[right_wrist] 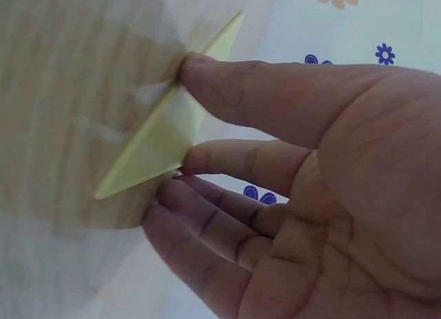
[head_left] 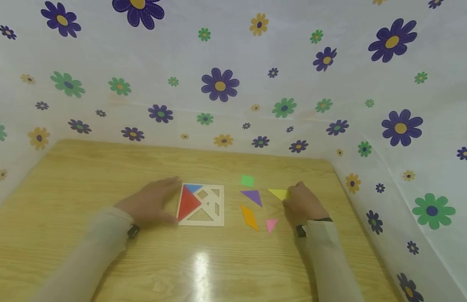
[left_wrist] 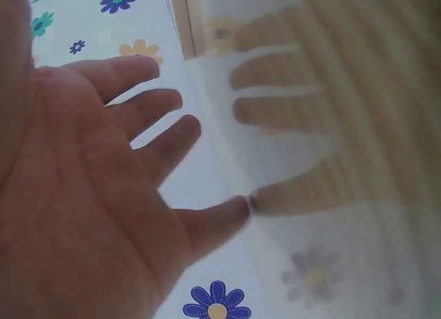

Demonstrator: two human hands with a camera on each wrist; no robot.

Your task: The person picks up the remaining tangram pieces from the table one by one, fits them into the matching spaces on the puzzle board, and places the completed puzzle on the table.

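A square puzzle board with cut-out slots lies on the table; a red triangle and a blue triangle fill two of them. My left hand is at the board's left edge, with the fingers and thumb spread apart. Over to the right, my right hand pinches a yellow triangle between thumb and fingertips. The right wrist view shows the thumb on one edge of this yellow triangle and a finger on another.
Between board and right hand lie a green square, a purple triangle, an orange parallelogram and a pink triangle. A flower-patterned cloth borders the wooden table at the back and sides.
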